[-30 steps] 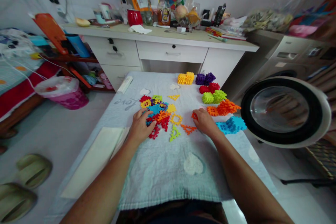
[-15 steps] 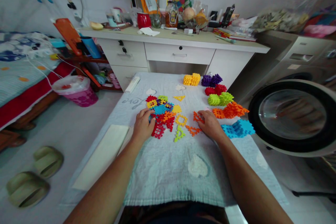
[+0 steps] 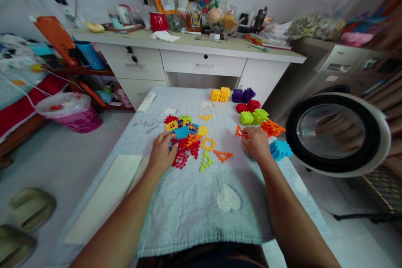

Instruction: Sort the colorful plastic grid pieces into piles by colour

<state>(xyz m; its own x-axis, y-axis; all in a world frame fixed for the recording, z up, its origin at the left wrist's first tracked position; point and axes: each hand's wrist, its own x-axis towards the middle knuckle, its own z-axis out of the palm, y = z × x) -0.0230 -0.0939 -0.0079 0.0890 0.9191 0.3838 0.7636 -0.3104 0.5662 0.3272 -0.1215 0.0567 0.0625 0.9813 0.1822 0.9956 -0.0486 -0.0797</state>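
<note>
Orange triangles (image 3: pixel 223 155): two; right hand (image 3: pixel 256 144): one.

Upper centre: white desk (image 3: pixel 201 56) w/ drawers, top crowded, incl. red mug (image 3: pixel 158 21), amber jar (image 3: pixel 194 16), white tissue (image 3: pixel 165 35), books (image 3: pixel 266 41) at its rt end. Rt side: washing machine (image 3: pixel 339 67), round door (image 3: pixel 337 134) swung open. Left: pink bin (image 3: pixel 70 113) w/ plastic liner on the floor, red-edged bed (image 3: pixel 15 104) at the frame edge. Bottom left: green slippers (image 3: pixel 28 209). Centre: pale blue cloth (image 3: pixel 194 217) w/ white heart patch (image 3: pixel 228 198); cream board (image 3: pixel 106 197) along its left edge, white oblong item (image 3: pixel 146 102) at its upper-left corner.
</note>
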